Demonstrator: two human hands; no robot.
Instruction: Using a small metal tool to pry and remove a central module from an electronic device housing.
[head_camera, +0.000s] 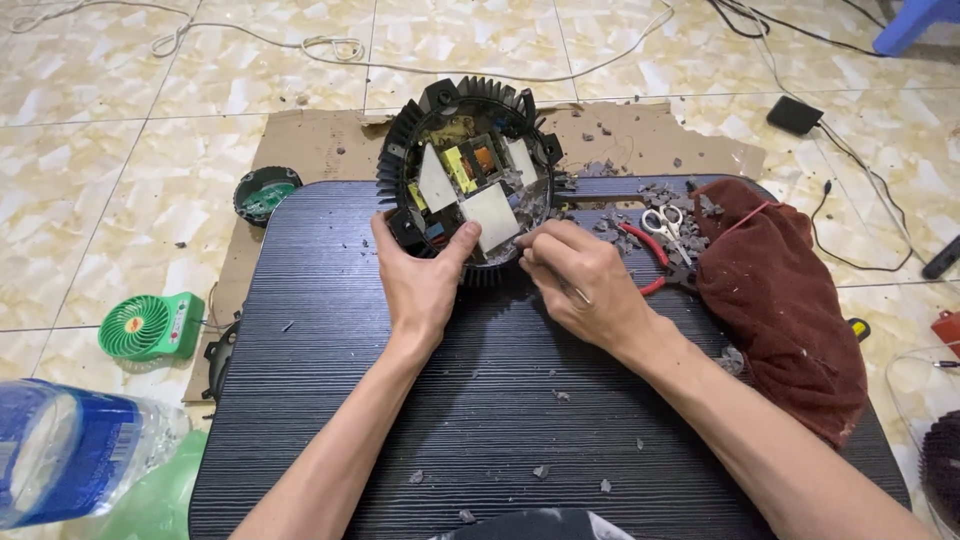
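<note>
A round black finned housing (466, 110) stands at the far edge of a dark ribbed board (400, 400). Inside it lies a circuit board with yellow and orange parts and pale square plates (490, 215). My left hand (418, 280) grips the housing's near left rim, thumb resting on the inside edge. My right hand (580, 285) is closed around a thin metal tool whose tip points into the housing's near right side. Grey crumbs of debris lie around the housing and on the board.
Red-handled pliers (645, 250) and small scissors (665, 225) lie beside a dark red cloth (785, 300) on the right. A green fan (150, 325), a round green part (265, 193), a plastic bottle (70, 450), cardboard (320, 145) and cables on the tiled floor surround the board.
</note>
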